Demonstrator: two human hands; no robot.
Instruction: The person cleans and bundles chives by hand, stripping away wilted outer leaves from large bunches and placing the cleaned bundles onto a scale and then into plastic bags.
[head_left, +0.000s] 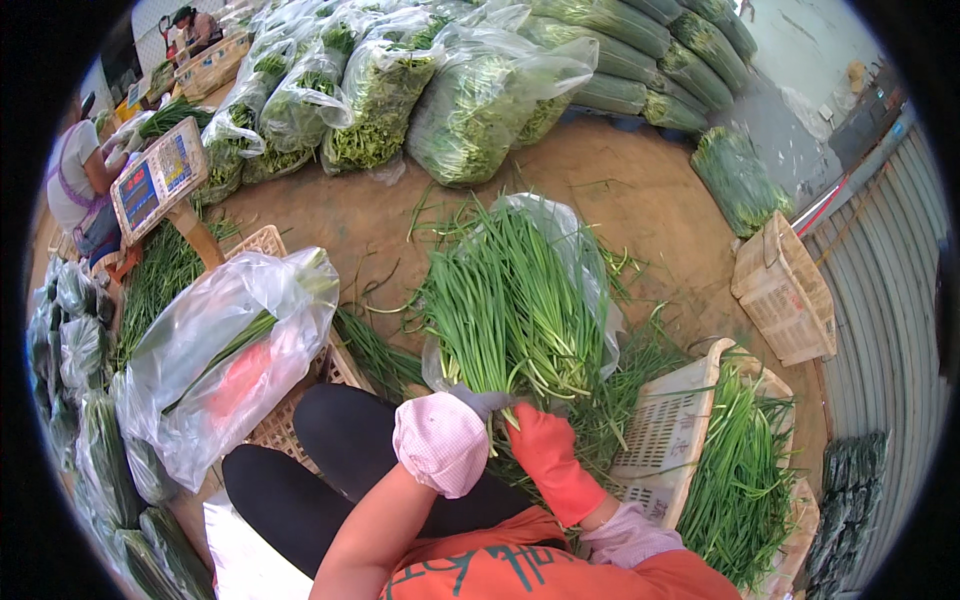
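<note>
My left hand (481, 400), in a grey glove below a pink checked cuff, grips the pale stem ends of a bunch of garlic chives (469, 307). My right hand (543, 442), in a red rubber glove, is closed on the same stem ends right beside it. Some fingers of both hands are hidden. The bunch points away from me and rests against a larger pile of chives (551, 292). Under the pile, a clear plastic bag (562, 217) is spread over the brown floor.
Right of me stands a plastic crate (667, 435) of loose chives. At left, a scale display (157, 180) rises behind a plastic bag (232, 360) lying on a crate. Filled vegetable bags (480, 112) line the back. One person (79, 165) sits far left, another (199, 30) farther back.
</note>
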